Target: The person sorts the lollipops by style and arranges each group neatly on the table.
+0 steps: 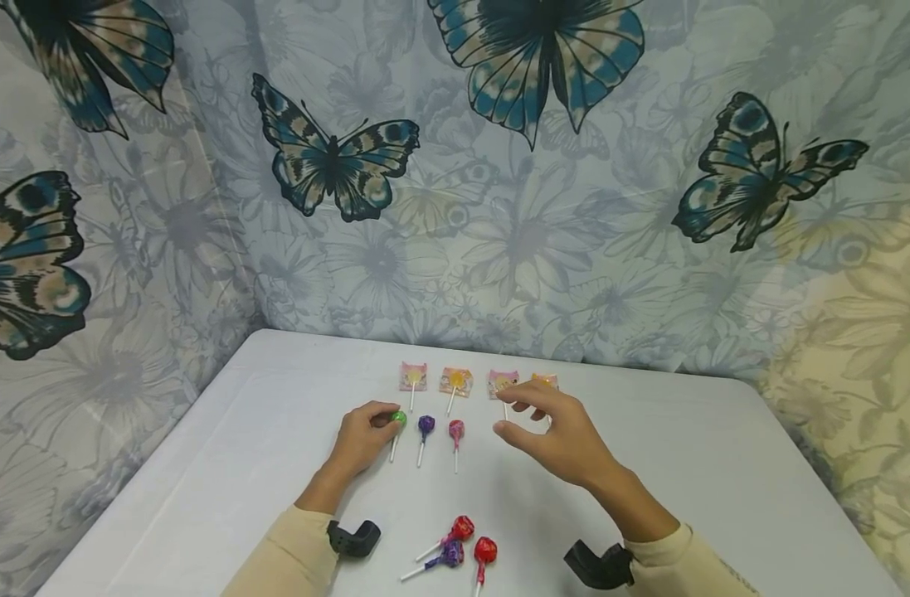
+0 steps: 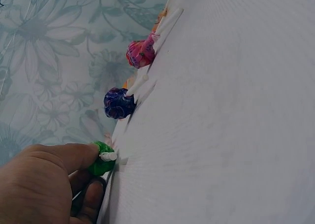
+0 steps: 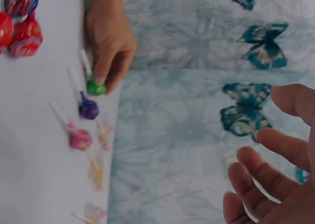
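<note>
My left hand [image 1: 363,435] pinches the green lollipop [image 1: 400,417] by its wrapped head, at the left end of a row, its stick pointing toward me. Next to it lie a purple lollipop [image 1: 425,424] and a pink lollipop [image 1: 456,429], spaced apart with sticks the same way. In the left wrist view, thumb and finger are on the green wrapper [image 2: 102,158]. My right hand [image 1: 562,431] hovers to the right of the row, fingers spread and loosely bent, holding nothing. It partly hides the flat lollipops behind it.
Flat lollipops in clear printed wrappers, among them a pink one [image 1: 413,376] and an orange one [image 1: 455,380], form a back row. Nearer me lie two red lollipops [image 1: 485,549] and a purple one [image 1: 452,554]. Butterfly-patterned fabric [image 1: 499,274] hangs behind the white table [image 1: 223,464].
</note>
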Demonstrator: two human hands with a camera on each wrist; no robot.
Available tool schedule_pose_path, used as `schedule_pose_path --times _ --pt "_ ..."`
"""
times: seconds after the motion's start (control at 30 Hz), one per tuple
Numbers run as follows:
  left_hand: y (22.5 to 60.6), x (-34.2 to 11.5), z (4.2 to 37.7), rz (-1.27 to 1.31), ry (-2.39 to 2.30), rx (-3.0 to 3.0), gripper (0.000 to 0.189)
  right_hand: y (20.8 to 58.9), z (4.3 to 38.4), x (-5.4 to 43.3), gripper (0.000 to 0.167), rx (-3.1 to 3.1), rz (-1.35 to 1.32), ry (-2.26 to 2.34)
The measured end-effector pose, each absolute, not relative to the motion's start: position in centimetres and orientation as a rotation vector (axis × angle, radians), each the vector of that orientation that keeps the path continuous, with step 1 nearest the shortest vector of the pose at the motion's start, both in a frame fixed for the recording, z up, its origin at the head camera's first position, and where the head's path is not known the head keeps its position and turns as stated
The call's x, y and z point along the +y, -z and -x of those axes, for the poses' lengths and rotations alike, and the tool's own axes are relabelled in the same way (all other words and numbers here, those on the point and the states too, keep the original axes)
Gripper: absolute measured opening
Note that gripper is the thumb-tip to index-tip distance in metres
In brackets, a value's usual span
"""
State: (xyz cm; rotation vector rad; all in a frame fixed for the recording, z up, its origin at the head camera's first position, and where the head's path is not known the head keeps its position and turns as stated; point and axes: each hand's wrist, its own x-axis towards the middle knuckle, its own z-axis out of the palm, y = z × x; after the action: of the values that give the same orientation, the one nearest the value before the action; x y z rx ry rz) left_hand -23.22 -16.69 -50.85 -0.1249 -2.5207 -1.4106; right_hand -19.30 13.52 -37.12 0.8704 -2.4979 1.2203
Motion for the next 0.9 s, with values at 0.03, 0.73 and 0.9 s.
schedule_pose_path --times 0.03,0.73,0.9 --pt "50.9 -16.7 23.2 0.125 1.413 -2.519 0.025 36.8 18.8 13.7 0.034 -2.478 -0.888 -1.227" --pt "51.0 -16.7 23.1 0.129 1.406 -2.517 0.027 35.4 11.7 15.3 0.044 -2.325 -1.018 -1.287" --pt "50.9 -16.8 23.2 0.131 1.4 -2.517 0.027 37.1 10.8 15.2 0.05 -2.288 -1.054 -1.311"
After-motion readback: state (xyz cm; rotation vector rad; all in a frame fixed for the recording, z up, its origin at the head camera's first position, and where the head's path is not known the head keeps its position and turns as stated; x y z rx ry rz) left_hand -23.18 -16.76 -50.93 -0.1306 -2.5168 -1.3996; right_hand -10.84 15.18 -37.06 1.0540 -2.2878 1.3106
